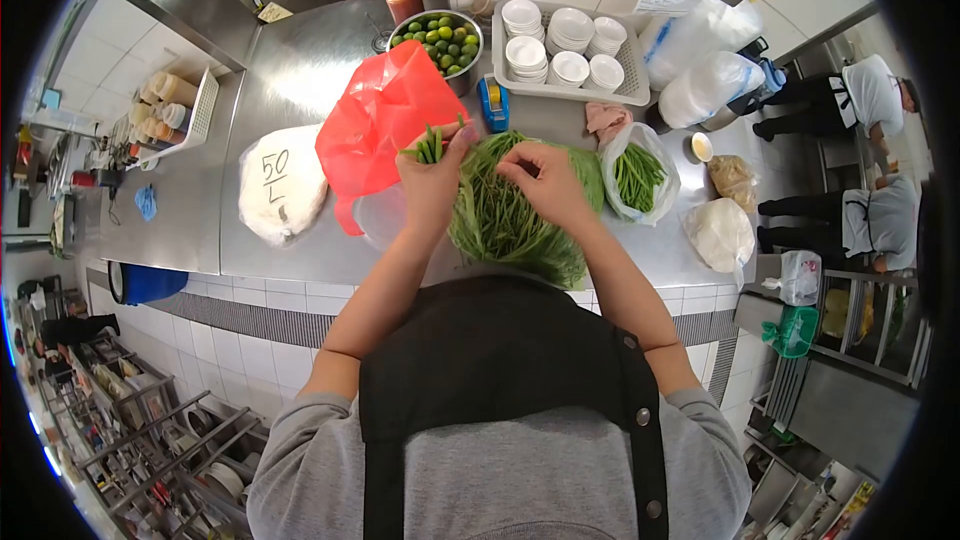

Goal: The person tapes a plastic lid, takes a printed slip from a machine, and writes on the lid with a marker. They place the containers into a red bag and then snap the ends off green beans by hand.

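My left hand (428, 185) is closed around a small bunch of cut green beans (430, 146), whose ends poke up past the fingers. Over a large open green plastic bag (580, 265) full of long green beans (490, 202), my right hand (548, 178) is closed in a pinch; whatever sits between its fingertips is too small to make out. Beyond my left hand lies a red plastic bag (375, 115). Beneath my left wrist, a clear round container (382, 217) is partly hidden. To the right, a white plastic bag (662, 202) holds more green beans (637, 178).
Behind stand a bowl of limes (440, 40), a blue tape dispenser (494, 105) and a crate (635, 80) of white cups. A bag marked 50 (283, 185) lies left; a bag of white food (720, 235) lies right. Two people (870, 105) stand at far right.
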{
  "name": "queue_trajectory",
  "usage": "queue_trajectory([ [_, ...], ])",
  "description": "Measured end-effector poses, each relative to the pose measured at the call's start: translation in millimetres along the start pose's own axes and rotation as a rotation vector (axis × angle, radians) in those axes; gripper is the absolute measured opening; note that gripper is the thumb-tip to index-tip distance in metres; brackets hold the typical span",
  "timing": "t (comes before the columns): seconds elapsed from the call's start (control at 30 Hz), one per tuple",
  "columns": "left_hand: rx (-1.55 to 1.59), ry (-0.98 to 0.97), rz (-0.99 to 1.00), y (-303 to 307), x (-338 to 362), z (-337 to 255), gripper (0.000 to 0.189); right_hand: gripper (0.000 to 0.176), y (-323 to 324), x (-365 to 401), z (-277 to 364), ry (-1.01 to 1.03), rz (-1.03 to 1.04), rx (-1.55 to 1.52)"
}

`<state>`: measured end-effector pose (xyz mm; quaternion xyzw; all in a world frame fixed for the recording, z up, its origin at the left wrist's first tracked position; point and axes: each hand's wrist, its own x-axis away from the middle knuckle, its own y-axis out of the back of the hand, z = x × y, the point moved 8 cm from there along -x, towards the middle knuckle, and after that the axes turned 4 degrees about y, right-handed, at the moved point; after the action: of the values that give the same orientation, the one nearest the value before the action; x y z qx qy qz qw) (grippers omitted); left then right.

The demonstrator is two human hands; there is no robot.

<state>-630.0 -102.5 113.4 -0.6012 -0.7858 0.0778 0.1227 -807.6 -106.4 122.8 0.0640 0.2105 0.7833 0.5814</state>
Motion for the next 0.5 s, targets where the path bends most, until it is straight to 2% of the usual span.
queue_trajectory([
  [0.1, -0.064, -0.151, 0.055, -9.5, 8.8, -19.1, 0.015, 0.025, 9.6, -1.2, -12.8, -0.004, -0.05, 0.15],
  [0.13, -0.079, -0.202, 0.07, -12.3, 10.6, -25.6, 0.015, 0.027, 9.3, -0.6, -17.2, -0.067, 0.008, 0.187],
  [0.23, -0.04, 0.097, 0.133, -18.2, 5.6, -14.6, 0.015, 0.032, 9.1, 2.2, -28.3, -0.216, 0.159, 0.306],
  [0.3, 0.329, 0.358, 0.179, -12.9, -2.6, 26.5, 0.018, 0.035, 8.4, 2.5, -42.8, -0.263, 0.222, 0.4],
  [0.33, 0.513, 0.488, 0.202, -13.8, -2.5, 44.9, 0.019, 0.033, 7.9, 3.1, -53.2, -0.206, 0.203, 0.488],
  [0.4, 0.385, 0.526, 0.186, -9.8, 3.2, 65.2, 0.023, 0.031, 4.1, 5.5, -68.0, -0.094, 0.161, 0.663],
  [0.5, 0.183, 0.57, 0.121, -16.0, 20.2, 80.1, 0.027, 0.021, -6.1, 20.2, -74.8, -0.128, 0.199, 0.76],
])
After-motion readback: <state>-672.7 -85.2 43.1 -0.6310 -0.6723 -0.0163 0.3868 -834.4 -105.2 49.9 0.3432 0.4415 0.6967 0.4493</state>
